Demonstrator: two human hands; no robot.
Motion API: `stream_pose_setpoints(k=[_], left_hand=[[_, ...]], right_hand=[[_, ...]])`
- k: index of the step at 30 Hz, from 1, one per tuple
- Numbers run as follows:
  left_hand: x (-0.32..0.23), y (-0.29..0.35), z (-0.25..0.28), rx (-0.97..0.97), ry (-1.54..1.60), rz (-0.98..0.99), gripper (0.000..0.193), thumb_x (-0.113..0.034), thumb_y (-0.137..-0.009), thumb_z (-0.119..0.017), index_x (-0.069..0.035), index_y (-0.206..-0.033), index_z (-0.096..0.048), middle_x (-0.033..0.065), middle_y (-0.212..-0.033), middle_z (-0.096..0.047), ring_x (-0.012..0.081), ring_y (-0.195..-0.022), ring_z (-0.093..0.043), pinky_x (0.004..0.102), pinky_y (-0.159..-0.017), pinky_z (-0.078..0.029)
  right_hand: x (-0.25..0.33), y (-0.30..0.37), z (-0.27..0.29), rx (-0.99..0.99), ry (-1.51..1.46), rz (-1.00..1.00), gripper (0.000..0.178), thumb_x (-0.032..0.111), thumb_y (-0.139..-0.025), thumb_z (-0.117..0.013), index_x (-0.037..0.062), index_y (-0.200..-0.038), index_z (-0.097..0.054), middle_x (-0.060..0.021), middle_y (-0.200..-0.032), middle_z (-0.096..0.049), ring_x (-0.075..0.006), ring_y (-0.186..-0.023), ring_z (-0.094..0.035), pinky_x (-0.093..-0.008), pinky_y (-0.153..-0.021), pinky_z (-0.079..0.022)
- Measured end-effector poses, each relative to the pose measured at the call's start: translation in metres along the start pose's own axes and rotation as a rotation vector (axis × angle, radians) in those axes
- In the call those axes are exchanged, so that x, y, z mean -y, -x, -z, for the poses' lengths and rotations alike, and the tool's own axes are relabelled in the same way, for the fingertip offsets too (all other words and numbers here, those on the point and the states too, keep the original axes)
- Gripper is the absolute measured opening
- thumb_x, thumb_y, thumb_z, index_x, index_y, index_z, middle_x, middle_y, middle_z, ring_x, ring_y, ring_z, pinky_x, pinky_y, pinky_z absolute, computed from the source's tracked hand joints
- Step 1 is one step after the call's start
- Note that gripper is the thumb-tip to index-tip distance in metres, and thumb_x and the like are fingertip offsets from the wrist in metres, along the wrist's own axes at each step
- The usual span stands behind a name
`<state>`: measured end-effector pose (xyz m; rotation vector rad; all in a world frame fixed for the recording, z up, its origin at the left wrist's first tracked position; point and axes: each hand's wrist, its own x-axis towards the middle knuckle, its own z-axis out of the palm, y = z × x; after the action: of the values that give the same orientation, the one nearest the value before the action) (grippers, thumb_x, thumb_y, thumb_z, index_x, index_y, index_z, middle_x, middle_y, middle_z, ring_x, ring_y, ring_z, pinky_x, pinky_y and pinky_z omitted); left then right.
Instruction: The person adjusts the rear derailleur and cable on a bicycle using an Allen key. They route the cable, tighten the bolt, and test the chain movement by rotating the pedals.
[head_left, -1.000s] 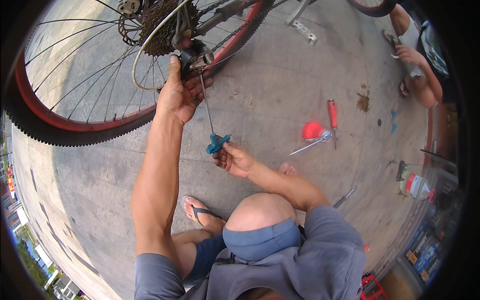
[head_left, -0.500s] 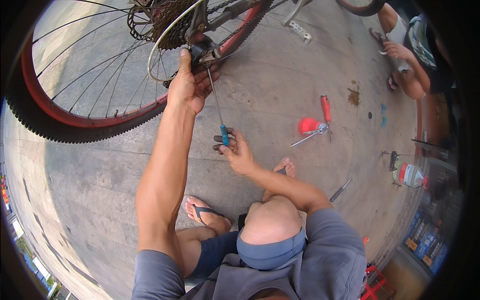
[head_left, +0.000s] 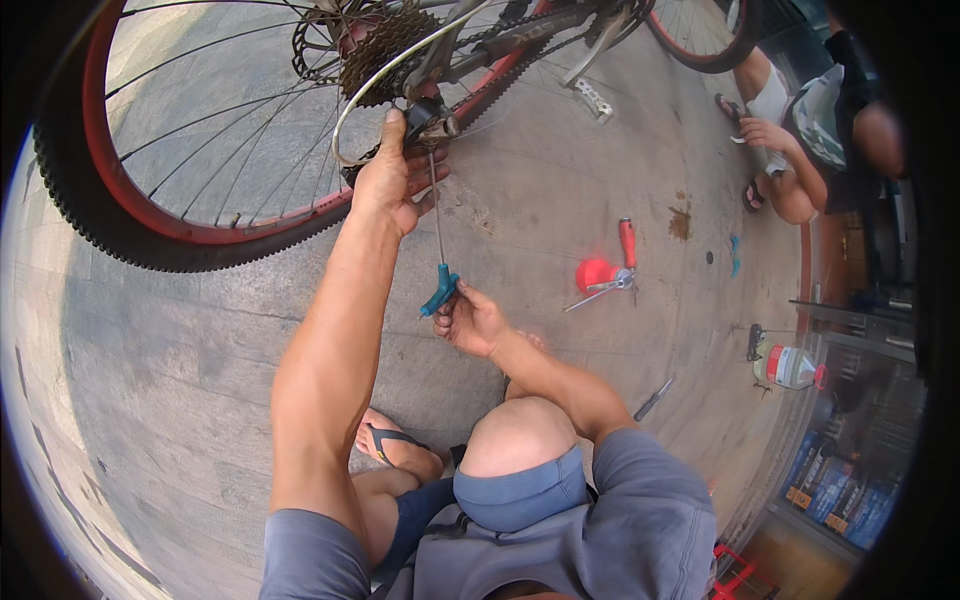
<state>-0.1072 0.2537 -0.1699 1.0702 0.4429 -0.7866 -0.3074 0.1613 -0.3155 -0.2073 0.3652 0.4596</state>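
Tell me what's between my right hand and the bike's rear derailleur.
In the head view: a teal-handled tool, its thin shaft running up from your right hand to the derailleur, past your left hand.

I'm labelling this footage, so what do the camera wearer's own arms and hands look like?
Both forearms are bare below short grey-blue sleeves. The left hand and right hand are ungloved, with dark smudges on some fingers; no watch or bracelet shows on either wrist.

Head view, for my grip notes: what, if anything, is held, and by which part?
The right hand holds a tool by its teal handle; the left hand is at the rear derailleur, grip unclear.
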Motion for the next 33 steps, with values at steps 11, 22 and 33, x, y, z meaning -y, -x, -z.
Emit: stream_pose_setpoints(k=[11,22,33], left_hand=[[0.047,0.009,0.037,0.181,0.037,-0.166,0.057,-0.049,-0.089,-0.055,-0.005,-0.125,-0.052,0.0112,-0.116,-0.062,0.0197,-0.103,-0.058,0.0329,-0.087,-0.041],[0.137,0.019,0.054,0.046,-0.47,-0.501,0.027,-0.019,-0.098,-0.049,0.002,-0.113,-0.057,0.0044,-0.08,-0.062,0.011,-0.077,-0.058,0.0236,-0.069,-0.048],[0.16,0.012,0.043,-0.335,-0.561,-0.766,0.02,-0.011,-0.093,-0.053,0.001,-0.107,-0.062,0.0042,-0.063,-0.052,0.0088,-0.056,-0.049,0.0247,-0.052,-0.04]], right_hand=[[0.011,-0.001,-0.003,-0.23,-0.001,-0.04,0.022,0.034,-0.091,-0.059,0.0123,-0.097,-0.058,-0.0066,-0.083,-0.065,-0.0177,-0.069,-0.062,-0.0284,-0.057,-0.048],[0.037,-0.015,-0.003,-0.175,0.387,-0.157,0.021,0.025,-0.095,-0.054,0.0078,-0.106,-0.054,-0.0061,-0.082,-0.064,-0.0123,-0.073,-0.061,-0.0253,-0.06,-0.049],[0.175,-0.064,-0.153,-0.267,1.892,1.604,0.017,0.012,-0.087,-0.057,0.0021,-0.1,-0.062,-0.0092,-0.096,-0.064,-0.0249,-0.085,-0.06,-0.0343,-0.08,-0.047]])
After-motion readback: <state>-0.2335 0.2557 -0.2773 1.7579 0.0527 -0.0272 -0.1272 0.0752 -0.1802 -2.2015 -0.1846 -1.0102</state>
